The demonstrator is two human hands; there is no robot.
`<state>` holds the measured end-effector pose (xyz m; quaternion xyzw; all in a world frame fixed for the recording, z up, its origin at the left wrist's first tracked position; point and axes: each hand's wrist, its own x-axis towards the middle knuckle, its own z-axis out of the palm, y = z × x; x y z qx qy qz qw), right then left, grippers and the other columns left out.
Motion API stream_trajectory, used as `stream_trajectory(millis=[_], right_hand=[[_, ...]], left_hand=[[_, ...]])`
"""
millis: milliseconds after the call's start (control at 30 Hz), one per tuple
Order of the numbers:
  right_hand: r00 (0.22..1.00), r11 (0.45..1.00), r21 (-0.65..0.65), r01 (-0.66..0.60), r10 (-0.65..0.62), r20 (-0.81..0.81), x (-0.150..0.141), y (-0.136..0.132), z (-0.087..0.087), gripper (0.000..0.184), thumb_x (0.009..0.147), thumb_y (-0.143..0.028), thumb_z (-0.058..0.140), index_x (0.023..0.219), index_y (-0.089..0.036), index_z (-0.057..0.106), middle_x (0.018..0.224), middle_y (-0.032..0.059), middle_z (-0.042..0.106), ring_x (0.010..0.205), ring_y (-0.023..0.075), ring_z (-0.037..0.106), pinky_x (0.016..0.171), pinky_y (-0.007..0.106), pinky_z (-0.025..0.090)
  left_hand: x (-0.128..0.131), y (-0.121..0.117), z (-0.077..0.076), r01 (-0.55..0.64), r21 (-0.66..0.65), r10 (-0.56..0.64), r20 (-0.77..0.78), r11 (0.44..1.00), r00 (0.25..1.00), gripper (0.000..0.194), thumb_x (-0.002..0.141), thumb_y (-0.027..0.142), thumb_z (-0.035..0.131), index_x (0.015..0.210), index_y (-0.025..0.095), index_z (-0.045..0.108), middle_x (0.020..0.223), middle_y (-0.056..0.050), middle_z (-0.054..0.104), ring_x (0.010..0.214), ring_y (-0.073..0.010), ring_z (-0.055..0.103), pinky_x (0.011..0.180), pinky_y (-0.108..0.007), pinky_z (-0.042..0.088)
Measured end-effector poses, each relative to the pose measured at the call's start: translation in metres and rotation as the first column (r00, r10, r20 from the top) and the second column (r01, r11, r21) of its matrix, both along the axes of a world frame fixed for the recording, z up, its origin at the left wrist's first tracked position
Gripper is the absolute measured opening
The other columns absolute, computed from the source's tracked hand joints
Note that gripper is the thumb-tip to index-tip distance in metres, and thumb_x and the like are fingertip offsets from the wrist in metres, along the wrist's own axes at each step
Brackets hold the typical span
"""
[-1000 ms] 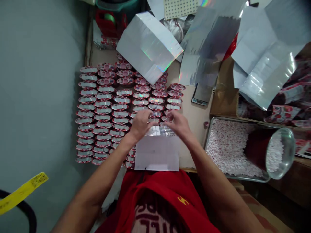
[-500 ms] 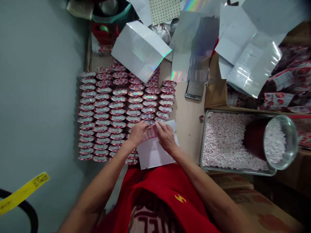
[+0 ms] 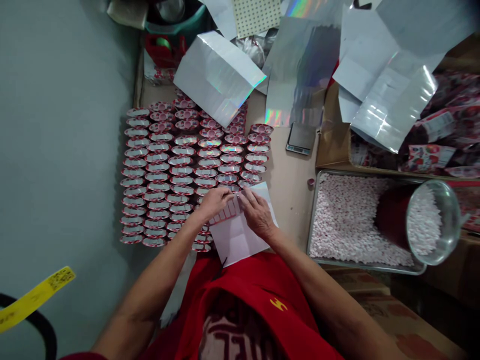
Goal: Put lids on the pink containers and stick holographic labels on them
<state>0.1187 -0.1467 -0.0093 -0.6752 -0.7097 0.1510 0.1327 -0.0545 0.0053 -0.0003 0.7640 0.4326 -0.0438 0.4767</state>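
Observation:
A white sheet of labels (image 3: 240,242), with a row of pale rectangular labels outlined in pink, lies tilted in front of me. My left hand (image 3: 216,202) is closed in a pinch at the sheet's upper edge; whatever is between its fingertips is too small to make out. Across the upper right part of the sheet, my right hand (image 3: 257,214) grips it, thumb and fingers close together near the left fingertips. Beside and beyond both hands stand rows of red-and-white pouches (image 3: 182,170), packed upright with oval ends facing up. Many carry a pale strip.
On the right, a metal tray (image 3: 312,220) holds small whitish pieces and a tipped metal container (image 3: 393,215). Behind it, a cardboard box (image 3: 333,145) contains more pouches under plastic sheets (image 3: 393,100). A small scale (image 3: 300,138) and a silvery sheet (image 3: 221,75) lie farther back.
The label sheet has turned slightly, its lower edge now slanting more, and more of its label row shows by my left hand. Both hands stay close together at its upper edge.

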Motion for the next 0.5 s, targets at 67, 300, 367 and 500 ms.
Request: stream_trajectory(millis=[67,300,367,500], right_hand=[[1.0,1.0,0.002,-0.021,0.021,-0.013,0.002,0.008,0.0,0.048,0.105,-0.019,0.046,0.153,-0.02,0.057,0.166,0.0133,0.047,0.147,0.0316,0.047,0.112,0.045,0.04],[0.976,0.978,0.042,-0.203,0.206,-0.069,0.017,0.017,-0.006,0.045,0.103,-0.009,0.044,0.143,-0.018,0.065,0.153,0.0101,0.062,0.143,0.0267,0.05,0.119,0.044,0.033],[0.971,0.974,0.048,-0.221,0.224,-0.08,0.02,0.016,-0.004,0.043,0.102,-0.009,0.046,0.14,-0.018,0.066,0.152,0.01,0.063,0.143,0.0269,0.05,0.118,0.044,0.032],[0.985,0.988,0.01,-0.153,0.154,-0.082,0.015,0.013,0.015,0.026,0.102,-0.018,0.054,0.12,-0.019,0.073,0.127,0.0114,0.074,0.119,0.0273,0.059,0.101,0.042,0.04]], left_hand=[[0.001,0.001,0.001,0.003,0.011,-0.003,-0.008,1.0,1.0,0.022,0.095,0.035,0.06,0.081,0.021,0.07,0.082,-0.004,0.073,0.076,-0.0192,0.061,0.071,-0.029,0.041],[-0.005,0.007,-0.003,0.004,-0.066,-0.004,0.005,0.998,1.0,0.021,0.094,0.033,0.06,0.081,0.02,0.069,0.084,-0.003,0.073,0.079,-0.0192,0.063,0.075,-0.029,0.044],[-0.006,0.008,-0.004,0.003,-0.078,-0.003,-0.011,0.997,1.0,0.02,0.095,0.033,0.06,0.082,0.021,0.07,0.084,-0.003,0.074,0.078,-0.0193,0.064,0.075,-0.029,0.045],[-0.003,0.006,0.0,0.026,-0.01,-0.027,-0.089,1.0,0.996,0.018,0.097,0.032,0.061,0.088,0.021,0.072,0.092,-0.004,0.076,0.085,-0.0216,0.067,0.076,-0.031,0.045]])
